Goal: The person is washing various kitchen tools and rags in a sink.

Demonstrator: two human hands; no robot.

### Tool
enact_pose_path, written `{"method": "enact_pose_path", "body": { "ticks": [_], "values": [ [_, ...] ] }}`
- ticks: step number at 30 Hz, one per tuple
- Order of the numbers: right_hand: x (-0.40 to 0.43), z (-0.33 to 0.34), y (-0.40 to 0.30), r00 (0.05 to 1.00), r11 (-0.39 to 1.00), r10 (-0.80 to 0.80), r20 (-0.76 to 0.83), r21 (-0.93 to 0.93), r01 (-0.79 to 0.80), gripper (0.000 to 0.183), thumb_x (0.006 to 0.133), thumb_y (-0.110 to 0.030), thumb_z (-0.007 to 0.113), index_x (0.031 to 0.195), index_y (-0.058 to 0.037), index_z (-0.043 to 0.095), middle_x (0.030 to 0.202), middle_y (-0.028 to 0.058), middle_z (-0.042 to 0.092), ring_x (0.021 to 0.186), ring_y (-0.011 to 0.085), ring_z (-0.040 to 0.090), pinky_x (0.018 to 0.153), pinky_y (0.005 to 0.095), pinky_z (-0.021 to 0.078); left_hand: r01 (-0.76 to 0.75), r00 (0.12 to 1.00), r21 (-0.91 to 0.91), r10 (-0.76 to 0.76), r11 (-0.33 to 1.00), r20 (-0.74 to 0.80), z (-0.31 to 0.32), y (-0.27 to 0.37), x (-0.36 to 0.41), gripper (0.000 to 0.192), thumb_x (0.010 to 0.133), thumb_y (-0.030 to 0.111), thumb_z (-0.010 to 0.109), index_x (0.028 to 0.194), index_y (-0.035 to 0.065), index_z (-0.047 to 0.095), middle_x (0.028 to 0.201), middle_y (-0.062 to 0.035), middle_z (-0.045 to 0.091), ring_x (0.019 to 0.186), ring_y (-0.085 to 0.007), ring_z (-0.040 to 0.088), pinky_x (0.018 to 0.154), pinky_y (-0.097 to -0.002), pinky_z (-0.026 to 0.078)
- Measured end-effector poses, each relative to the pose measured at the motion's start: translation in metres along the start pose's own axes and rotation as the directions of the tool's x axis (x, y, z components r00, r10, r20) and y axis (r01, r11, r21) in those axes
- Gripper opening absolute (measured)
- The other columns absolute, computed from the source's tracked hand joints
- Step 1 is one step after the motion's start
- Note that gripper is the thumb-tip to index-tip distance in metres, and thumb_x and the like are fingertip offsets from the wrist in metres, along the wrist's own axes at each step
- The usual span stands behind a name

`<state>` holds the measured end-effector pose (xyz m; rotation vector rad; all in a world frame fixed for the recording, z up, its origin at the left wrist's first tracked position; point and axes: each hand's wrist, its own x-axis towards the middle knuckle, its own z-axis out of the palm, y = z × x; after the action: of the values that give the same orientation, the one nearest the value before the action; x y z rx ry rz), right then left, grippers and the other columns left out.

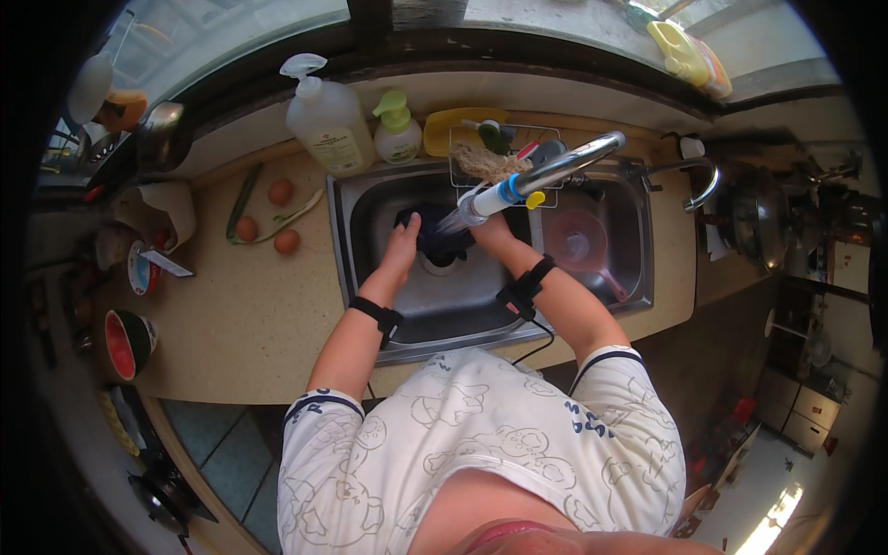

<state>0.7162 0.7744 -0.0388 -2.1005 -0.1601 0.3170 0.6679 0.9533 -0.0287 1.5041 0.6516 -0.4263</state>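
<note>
A dark cloth point(438, 234) is bunched between my hands over the large left basin of the stainless-steel sink point(479, 305). My left hand point(402, 243) grips its left end, thumb on top. At the other end, my right hand point(494, 234) has hold of the cloth, its fingers partly hidden behind the faucet's spout. Water point(452, 222) sprays from the white nozzle of the chrome faucet point(569, 165) onto the cloth. Beneath the cloth, the drain point(442, 266) is partly covered.
A pink strainer or ladle point(576, 239) lies in the right basin. Behind the sink stand a large pump bottle point(329, 125), a green-topped pump bottle point(397, 132) and a wire rack point(551, 132). Eggs point(286, 241) and scallion point(241, 201) lie left; a bowl point(128, 345) sits near the counter's left end.
</note>
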Motion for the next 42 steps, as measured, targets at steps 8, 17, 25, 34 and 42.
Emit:
{"method": "enact_pose_path", "body": {
  "ticks": [8, 17, 25, 34, 42],
  "values": [
    [-0.003, 0.002, 0.007, 0.974, 0.897, 0.219, -0.048, 0.403, -0.182, 0.020, 0.082, -0.022, 0.053, 0.097, -0.0088, 0.052, 0.090, 0.0027, 0.055, 0.086, 0.0174, 0.051, 0.077, 0.0303, 0.0402, 0.210, 0.933, -0.462, -0.036, 0.862, 0.357, -0.026, 0.018, -0.007, 0.037, 0.083, 0.025, 0.058, 0.113, 0.0059, 0.049, 0.106, -0.0048, 0.057, 0.095, -0.0154, 0.056, 0.080, -0.0289, 0.046],
    [-0.005, -0.015, -0.021, 0.883, 0.687, 0.429, 0.191, 0.566, -0.456, 0.020, 0.080, -0.026, 0.056, 0.095, -0.0129, 0.053, 0.087, -0.0021, 0.054, 0.080, 0.0094, 0.049, 0.071, 0.0274, 0.0392, 0.213, 0.908, -0.452, -0.005, 0.866, 0.418, -0.054, -0.005, -0.002, 0.038, 0.080, 0.015, 0.060, 0.114, 0.0054, 0.047, 0.105, -0.0057, 0.057, 0.095, -0.0170, 0.056, 0.082, -0.0308, 0.045],
    [-0.014, -0.031, -0.026, 0.925, 0.944, -0.036, 0.379, -0.291, 0.156, 0.040, 0.075, -0.018, 0.061, 0.110, -0.0026, 0.050, 0.103, 0.0078, 0.057, 0.100, 0.0215, 0.052, 0.084, 0.0345, 0.0395, 0.103, 0.976, -0.519, 0.015, 0.848, 0.218, -0.077, -0.006, 0.012, 0.048, 0.073, 0.005, 0.061, 0.118, 0.0047, 0.043, 0.096, -0.0051, 0.057, 0.087, -0.0150, 0.056, 0.077, -0.0270, 0.045],
    [-0.009, -0.005, -0.001, 0.940, 0.740, 0.287, 0.185, 0.580, -0.340, 0.030, 0.082, -0.025, 0.055, 0.106, -0.0068, 0.052, 0.101, 0.0040, 0.054, 0.094, 0.0140, 0.049, 0.080, 0.0290, 0.0389, 0.049, 0.999, 0.169, -0.051, 0.984, 0.008, -0.056, -0.012, 0.017, 0.033, 0.082, 0.024, 0.057, 0.111, 0.0086, 0.055, 0.095, -0.0064, 0.058, 0.080, -0.0161, 0.053, 0.068, -0.0280, 0.042],
    [-0.051, 0.074, -0.069, 0.978, 0.977, -0.202, -0.061, -0.078, 0.197, 0.036, 0.073, -0.034, 0.064, 0.090, -0.0043, 0.054, 0.081, 0.0136, 0.059, 0.076, 0.0289, 0.058, 0.068, 0.0357, 0.0448, 0.527, 0.820, -0.769, 0.020, 0.362, 0.572, 0.005, -0.100, 0.072, 0.049, 0.078, 0.054, 0.054, 0.098, 0.0086, 0.052, 0.091, -0.0067, 0.057, 0.080, -0.0217, 0.056, 0.074, -0.0366, 0.047]
  ]
}}
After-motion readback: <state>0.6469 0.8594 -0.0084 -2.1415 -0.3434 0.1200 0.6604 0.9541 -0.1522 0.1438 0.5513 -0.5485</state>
